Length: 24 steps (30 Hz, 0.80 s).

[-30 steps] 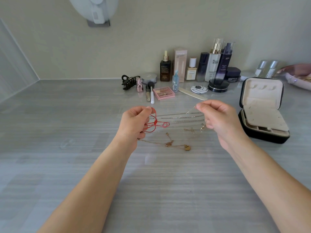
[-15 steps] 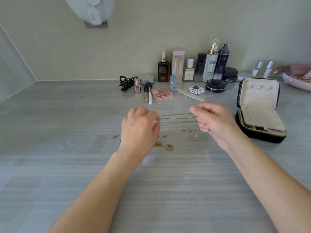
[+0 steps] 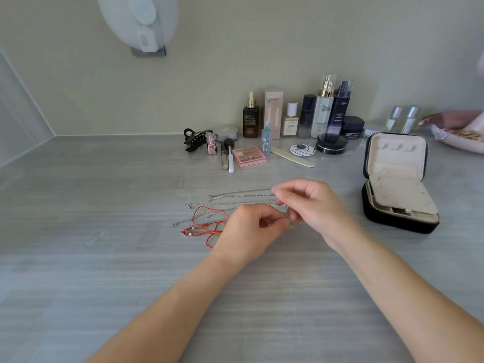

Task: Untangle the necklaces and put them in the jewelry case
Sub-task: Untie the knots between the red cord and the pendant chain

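Grey table (image 3: 104,195) now bears the red cord (image 3: 207,226), dropped by the left hand (image 3: 248,231), whose fingers join the right hand (image 3: 311,208) in pinching the silver chains (image 3: 235,197) at one end. Sorting seems underway, with the open jewelry case (image 3: 392,224) nearby.

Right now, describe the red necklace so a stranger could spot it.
Start at the open black jewelry case on the right, then look left to the silver chains laid in rows. The red cord necklace overlaps the nearest chains beside the left hand, the only coloured strand.
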Each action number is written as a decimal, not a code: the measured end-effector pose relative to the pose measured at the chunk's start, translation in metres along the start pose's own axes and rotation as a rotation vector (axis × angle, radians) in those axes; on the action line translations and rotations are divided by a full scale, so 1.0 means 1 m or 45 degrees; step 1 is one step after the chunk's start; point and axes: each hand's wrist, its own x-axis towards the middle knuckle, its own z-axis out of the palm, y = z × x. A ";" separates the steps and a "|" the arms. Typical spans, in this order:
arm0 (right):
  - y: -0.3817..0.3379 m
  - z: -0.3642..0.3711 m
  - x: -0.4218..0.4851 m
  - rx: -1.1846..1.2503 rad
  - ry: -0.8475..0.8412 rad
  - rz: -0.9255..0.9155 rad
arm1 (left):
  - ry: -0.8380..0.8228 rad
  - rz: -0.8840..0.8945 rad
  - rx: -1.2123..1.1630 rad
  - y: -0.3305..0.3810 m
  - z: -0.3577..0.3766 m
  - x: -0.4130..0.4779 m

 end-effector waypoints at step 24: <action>-0.013 -0.004 -0.008 -0.011 0.047 -0.102 | 0.452 -0.121 -0.529 0.001 -0.016 0.006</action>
